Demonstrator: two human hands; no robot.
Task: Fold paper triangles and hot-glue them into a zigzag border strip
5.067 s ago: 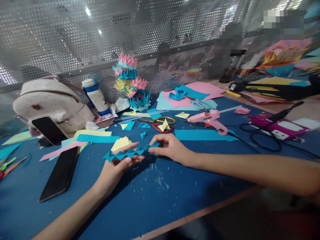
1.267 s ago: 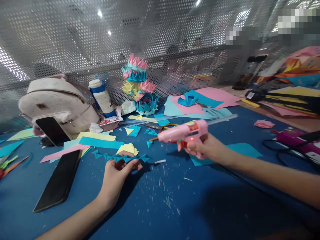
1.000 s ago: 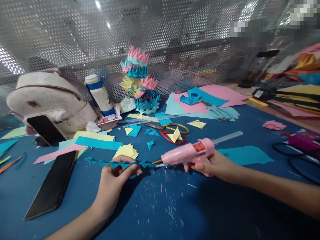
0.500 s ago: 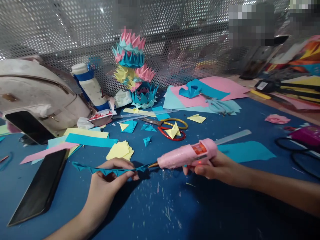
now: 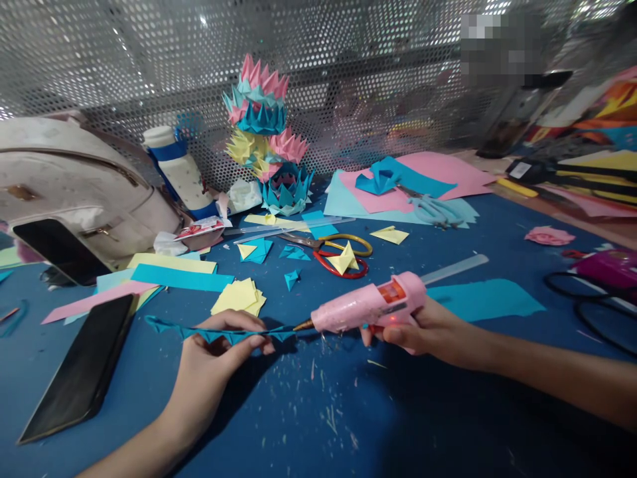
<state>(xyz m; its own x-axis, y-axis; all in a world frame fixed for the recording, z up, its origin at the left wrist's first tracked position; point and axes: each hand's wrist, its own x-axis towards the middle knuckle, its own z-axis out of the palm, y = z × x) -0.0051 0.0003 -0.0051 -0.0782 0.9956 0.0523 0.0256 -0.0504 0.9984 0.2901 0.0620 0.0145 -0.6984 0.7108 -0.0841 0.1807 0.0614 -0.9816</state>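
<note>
Between the thumb and fingers of my left hand is a long blue folded-paper strip with a row of small points along it. My right hand grips a pink hot glue gun, whose red light glows and whose clear glue stick pokes out at the back. The gun's brass nozzle is at the strip's right end; whether it touches cannot be told. Just behind my left hand lies a stack of yellow paper squares. A small blue folded piece rests near the nozzle.
Red-and-yellow-handled scissors lie mid-table beneath a yellow folded piece. Folded-paper flowers stand against the mesh wall. Coloured strips, a phone, a bottle and a bag are leftward; paper sheets lie behind right.
The glue gun and my right hand have shifted slightly left, with the glue stick tilting a little. My left hand still holds the strip in nearly the same place.
</note>
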